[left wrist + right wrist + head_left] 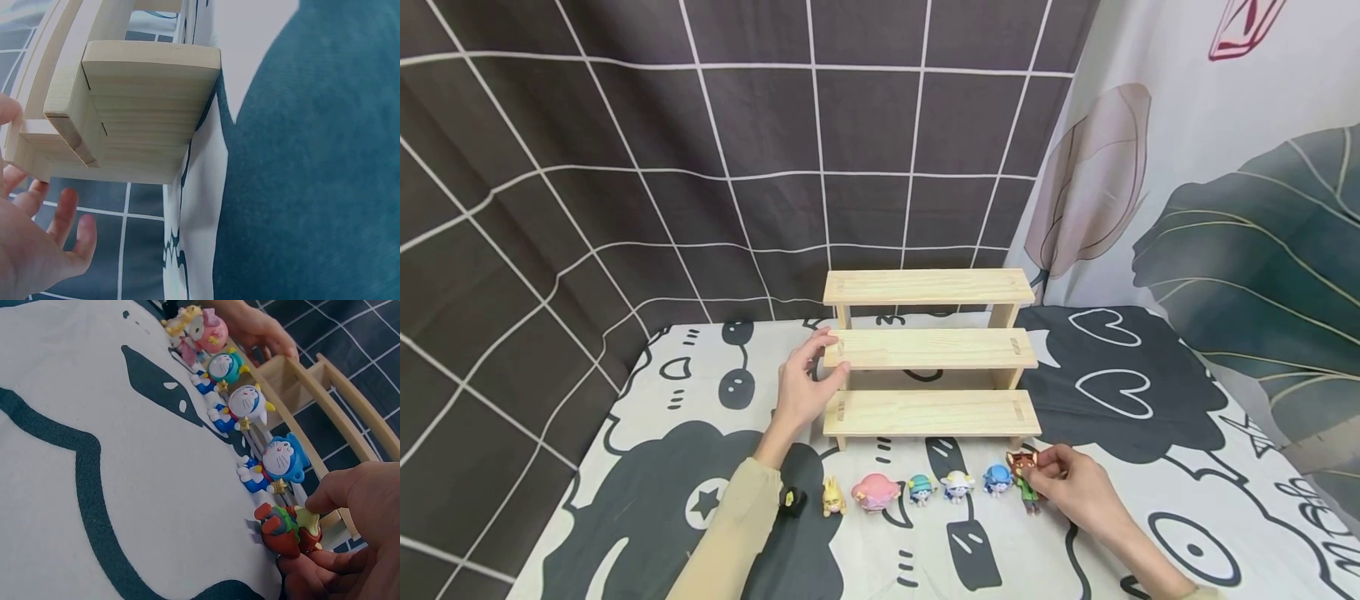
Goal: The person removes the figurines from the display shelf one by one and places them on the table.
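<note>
Upright fox figurine (1025,481), rightmost in row

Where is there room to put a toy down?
All three steps of the pale wooden stair-shaped shelf are bare. The black-and-white patterned cloth right of the shelf is free too. The row of small toy figures before the bottom step is crowded.

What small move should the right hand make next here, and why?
Probably lift the fox figure clear of the cloth toward the wooden stepped shelf. The right hand already pinches it at the row's end, the left hand steadies the shelf's end, and all three steps are bare.
</note>
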